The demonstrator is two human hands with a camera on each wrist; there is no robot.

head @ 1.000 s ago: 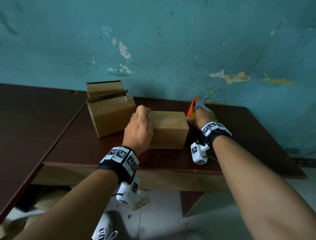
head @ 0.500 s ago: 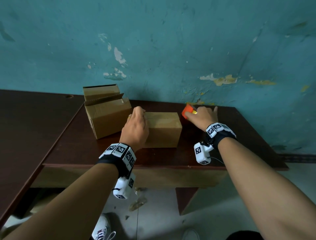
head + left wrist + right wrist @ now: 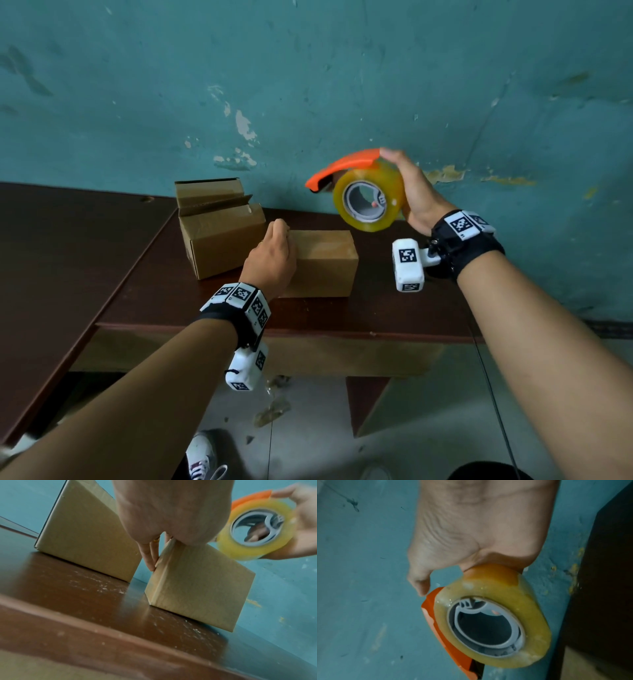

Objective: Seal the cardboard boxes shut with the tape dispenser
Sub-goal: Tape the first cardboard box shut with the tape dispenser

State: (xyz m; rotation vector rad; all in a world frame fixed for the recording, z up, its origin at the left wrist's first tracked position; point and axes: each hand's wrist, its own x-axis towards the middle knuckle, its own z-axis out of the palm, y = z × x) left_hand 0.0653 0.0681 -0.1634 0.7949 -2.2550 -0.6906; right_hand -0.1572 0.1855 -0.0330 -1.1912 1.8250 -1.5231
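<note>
Two boxes sit on the brown table (image 3: 376, 308) — the closed box (image 3: 325, 263) under my left hand (image 3: 270, 260), the open box (image 3: 219, 236) just beside it to the left, flaps up. My left fingers (image 3: 149, 555) curl over the closed box's left end and press against its side. My right hand (image 3: 416, 195) holds the dispenser (image 3: 368, 195) in the air above and right of the closed box, fingers wrapped round the yellowish roll — its orange guard points left, toward the teal wall (image 3: 308, 85)

Peeling teal wall (image 3: 308, 85) behind a dark brown table (image 3: 376, 308); grey floor (image 3: 308, 438) beneath.
</note>
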